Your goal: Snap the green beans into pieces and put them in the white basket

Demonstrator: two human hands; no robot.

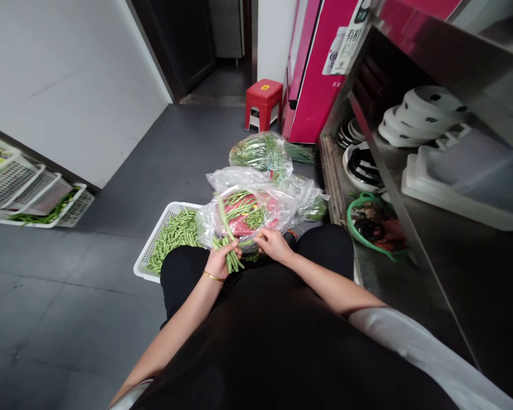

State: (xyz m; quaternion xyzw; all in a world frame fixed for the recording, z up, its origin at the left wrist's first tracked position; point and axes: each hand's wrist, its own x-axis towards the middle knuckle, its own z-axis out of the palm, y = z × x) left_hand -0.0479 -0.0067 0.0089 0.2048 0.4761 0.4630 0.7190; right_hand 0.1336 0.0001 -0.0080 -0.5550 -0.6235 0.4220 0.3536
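Note:
My left hand, with a gold bangle at the wrist, is closed round a bunch of long green beans held over my lap. One long bean sticks up from the bunch toward the bag. My right hand is closed in a pinch at the edge of a clear plastic bag that holds more green beans over something red. The two hands are close together, just in front of my black-clad knees.
A white slotted basket of cut bean pieces lies on the grey floor to the left. More bags of greens lie beyond. A red stool, a pink cabinet, a steel shelf with plates and a green basket stand right. White baskets lie far left.

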